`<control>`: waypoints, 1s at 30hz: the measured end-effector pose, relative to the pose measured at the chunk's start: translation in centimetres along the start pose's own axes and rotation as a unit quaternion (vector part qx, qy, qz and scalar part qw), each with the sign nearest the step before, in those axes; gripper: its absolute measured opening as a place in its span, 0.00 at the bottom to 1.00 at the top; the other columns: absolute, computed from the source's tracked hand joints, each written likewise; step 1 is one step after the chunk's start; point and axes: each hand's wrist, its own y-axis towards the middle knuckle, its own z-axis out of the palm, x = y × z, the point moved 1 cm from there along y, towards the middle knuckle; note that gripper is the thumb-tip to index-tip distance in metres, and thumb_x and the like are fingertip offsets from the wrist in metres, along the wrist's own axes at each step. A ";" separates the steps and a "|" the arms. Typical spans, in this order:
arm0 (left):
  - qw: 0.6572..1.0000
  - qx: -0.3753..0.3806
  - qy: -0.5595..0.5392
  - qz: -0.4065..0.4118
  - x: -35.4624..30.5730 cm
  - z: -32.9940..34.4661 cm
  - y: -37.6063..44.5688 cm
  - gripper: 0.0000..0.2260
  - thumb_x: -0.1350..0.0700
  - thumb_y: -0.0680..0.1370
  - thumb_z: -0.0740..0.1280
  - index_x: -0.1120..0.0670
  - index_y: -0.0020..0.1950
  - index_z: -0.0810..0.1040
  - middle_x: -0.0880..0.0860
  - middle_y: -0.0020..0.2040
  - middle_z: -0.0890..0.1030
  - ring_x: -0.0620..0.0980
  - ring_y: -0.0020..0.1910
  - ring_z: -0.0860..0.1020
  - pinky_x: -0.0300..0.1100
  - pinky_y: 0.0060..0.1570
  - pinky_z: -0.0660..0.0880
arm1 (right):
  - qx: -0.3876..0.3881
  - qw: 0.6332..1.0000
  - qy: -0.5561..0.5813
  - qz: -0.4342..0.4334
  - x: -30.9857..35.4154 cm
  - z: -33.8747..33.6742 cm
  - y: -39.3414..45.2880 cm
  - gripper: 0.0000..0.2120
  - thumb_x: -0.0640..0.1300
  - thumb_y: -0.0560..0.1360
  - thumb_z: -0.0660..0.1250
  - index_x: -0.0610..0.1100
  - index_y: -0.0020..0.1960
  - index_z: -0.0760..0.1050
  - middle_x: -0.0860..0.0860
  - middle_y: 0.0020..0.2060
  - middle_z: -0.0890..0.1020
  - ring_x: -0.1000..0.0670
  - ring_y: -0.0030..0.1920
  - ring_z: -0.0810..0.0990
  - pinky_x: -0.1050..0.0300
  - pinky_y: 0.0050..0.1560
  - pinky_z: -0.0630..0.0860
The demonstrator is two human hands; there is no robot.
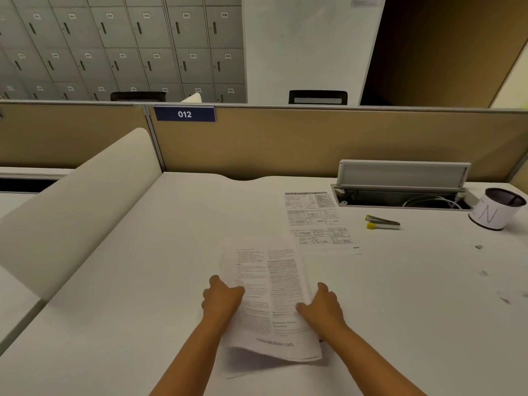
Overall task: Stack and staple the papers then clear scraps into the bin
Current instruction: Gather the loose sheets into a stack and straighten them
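A stack of printed papers [268, 284] is held in front of me, its near edge lifted off the white desk [143, 281]. My left hand [221, 295] grips the stack's left edge and my right hand [321, 305] grips its right edge. One more printed sheet [317, 221] lies flat further back, to the right of the stack. A stapler with yellow ends [381, 222] rests right of that sheet. A small round bin [497, 208] with a paper wrap stands at the far right. Small paper scraps [483, 272] lie scattered on the desk's right side.
An open cable tray [400, 192] with its lid raised sits behind the stapler, against the tan partition [285, 144]. A cream curved divider [80, 201] bounds the desk on the left. Lockers and chair backs stand beyond the partition.
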 end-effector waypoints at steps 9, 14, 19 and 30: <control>0.973 0.088 -0.198 -0.077 1.6 -1.4 0.9 0.03 0.64 0.73 0.67 0.64 0.44 0.77 0.63 0.44 0.82 0.60 0.40 0.80 0.46 0.38 0.76 | 0.022 0.998 -0.042 -0.036 -1.2 0.1 1.3 0.20 0.44 0.73 0.66 0.40 0.63 0.70 0.45 0.58 0.79 0.47 0.55 0.79 0.61 0.49 0.77; 0.968 0.123 -0.180 -0.121 1.9 -1.2 2.2 0.12 0.66 0.74 0.66 0.68 0.57 0.74 0.65 0.51 0.80 0.64 0.48 0.79 0.56 0.49 0.76 | 0.069 0.992 -0.096 -0.047 -0.3 -1.1 2.0 0.27 0.47 0.73 0.66 0.41 0.69 0.67 0.45 0.63 0.75 0.46 0.61 0.76 0.57 0.58 0.73; 0.938 0.094 -0.297 -0.155 2.3 -2.0 4.2 0.17 0.67 0.76 0.64 0.66 0.64 0.70 0.64 0.60 0.77 0.65 0.60 0.75 0.61 0.53 0.71 | 0.001 0.995 -0.101 -0.011 1.4 -5.9 6.0 0.21 0.45 0.74 0.66 0.36 0.63 0.72 0.41 0.62 0.77 0.42 0.63 0.75 0.55 0.61 0.72; 0.921 0.109 -0.337 -0.164 2.7 -1.4 5.5 0.14 0.67 0.76 0.64 0.62 0.61 0.72 0.63 0.50 0.79 0.63 0.51 0.77 0.62 0.53 0.72 | -0.090 0.977 -0.127 0.146 0.2 -10.1 15.5 0.35 0.62 0.73 0.63 0.40 0.70 0.63 0.41 0.67 0.68 0.42 0.67 0.67 0.51 0.65 0.67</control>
